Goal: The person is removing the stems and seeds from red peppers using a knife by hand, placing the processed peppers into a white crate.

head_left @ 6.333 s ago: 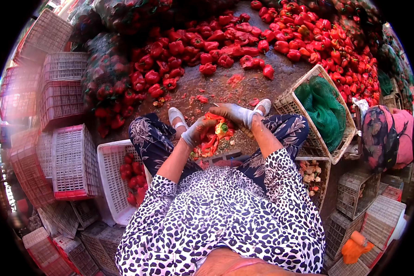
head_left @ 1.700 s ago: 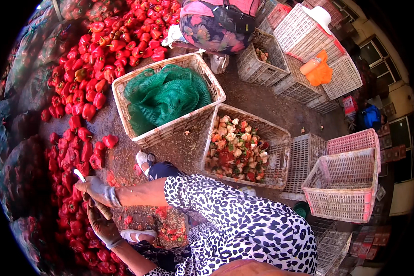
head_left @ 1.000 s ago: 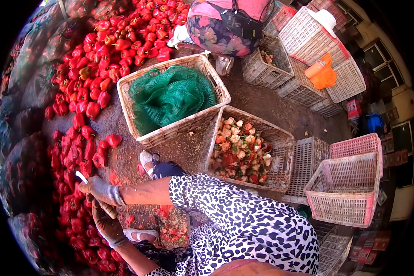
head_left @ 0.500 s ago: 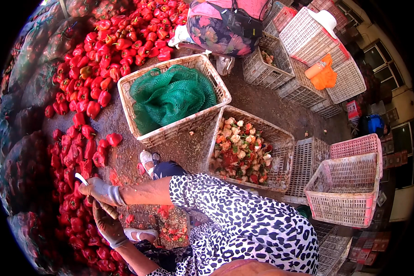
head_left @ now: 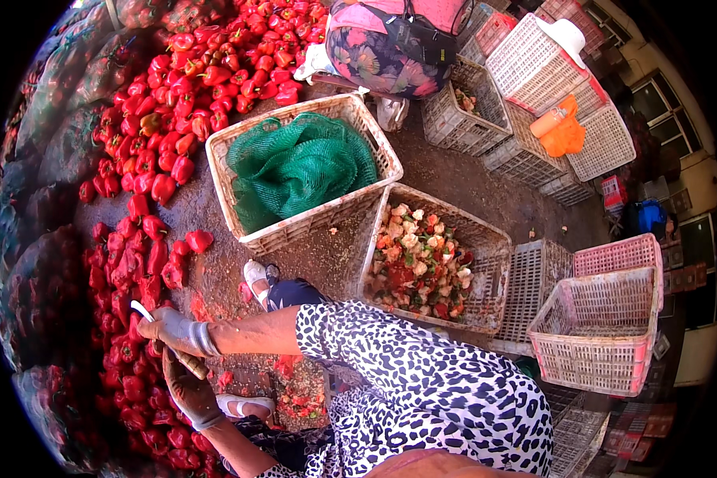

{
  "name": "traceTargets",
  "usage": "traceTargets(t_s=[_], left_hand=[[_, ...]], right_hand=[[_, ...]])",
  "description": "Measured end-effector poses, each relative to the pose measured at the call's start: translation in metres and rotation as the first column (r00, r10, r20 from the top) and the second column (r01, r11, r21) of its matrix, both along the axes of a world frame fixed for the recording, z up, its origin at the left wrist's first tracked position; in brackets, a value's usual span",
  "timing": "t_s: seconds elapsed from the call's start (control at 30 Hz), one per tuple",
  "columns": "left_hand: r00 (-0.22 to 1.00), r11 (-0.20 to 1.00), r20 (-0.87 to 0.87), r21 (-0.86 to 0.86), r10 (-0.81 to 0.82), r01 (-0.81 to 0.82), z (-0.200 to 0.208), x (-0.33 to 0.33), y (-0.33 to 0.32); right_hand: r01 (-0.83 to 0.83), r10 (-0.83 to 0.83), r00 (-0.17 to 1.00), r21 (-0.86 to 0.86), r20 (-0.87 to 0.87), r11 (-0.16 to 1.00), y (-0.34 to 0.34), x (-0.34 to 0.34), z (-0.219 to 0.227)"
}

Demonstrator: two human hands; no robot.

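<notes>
My right hand (head_left: 174, 330), in a stained grey glove, is closed around a tool with a curved whitish end (head_left: 141, 311) and a tan handle end (head_left: 191, 364). Just below it is my left hand (head_left: 190, 392), also gloved. Its fingers are stretched upward beside the handle, partly hidden, and nothing shows held in it. Both hands hover over a long heap of red bell peppers (head_left: 135, 390).
A crate (head_left: 220, 195) holding green netting (head_left: 303, 167) stands ahead. Beside it, another crate (head_left: 498, 275) contains pepper cores (head_left: 418, 263). Stacked crates (head_left: 593, 358) are on the right, full net sacks (head_left: 40, 295) on the left. Another person (head_left: 386, 52) bends at the top.
My hands stay almost in place; the tan handle end shows a little more between them. The whole view has shifted very slightly.
</notes>
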State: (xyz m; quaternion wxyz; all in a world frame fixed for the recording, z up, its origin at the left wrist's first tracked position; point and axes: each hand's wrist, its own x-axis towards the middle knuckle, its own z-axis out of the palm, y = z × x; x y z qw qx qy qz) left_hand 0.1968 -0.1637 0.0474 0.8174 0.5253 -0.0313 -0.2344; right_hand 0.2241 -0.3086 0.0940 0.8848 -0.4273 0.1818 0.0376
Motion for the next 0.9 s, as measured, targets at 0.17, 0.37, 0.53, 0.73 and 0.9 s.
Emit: traceTargets(t_s=[0.17,0.37,0.53,0.73,0.9], left_hand=[[0.999,1.000,0.033,0.008,-0.025,0.024,-0.005,0.000,0.008],[1.000,1.000,-0.011,-0.021,0.021,-0.021,0.004,-0.002,0.001],[0.999,0.998,-0.009,-0.044,-0.042,0.042,0.004,0.001,0.003],[0.991,0.982,-0.033,-0.138,-0.131,0.126,-0.003,0.003,0.008],[0.981,0.988,-0.182,-0.149,-0.061,0.034,-0.009,0.005,-0.002]], right_hand=[[0.004,-0.003,1.000,0.018,-0.021,1.000,0.006,0.003,-0.003],[-0.005,0.006,1.000,-0.031,0.024,1.000,0.015,0.012,-0.021],[-0.012,0.012,1.000,0.001,-0.001,1.000,0.011,0.007,-0.013],[-0.002,0.006,0.999,-0.109,0.042,0.994,0.013,0.011,-0.020],[0.079,-0.077,0.997,-0.081,0.027,0.994,0.014,0.012,-0.028]])
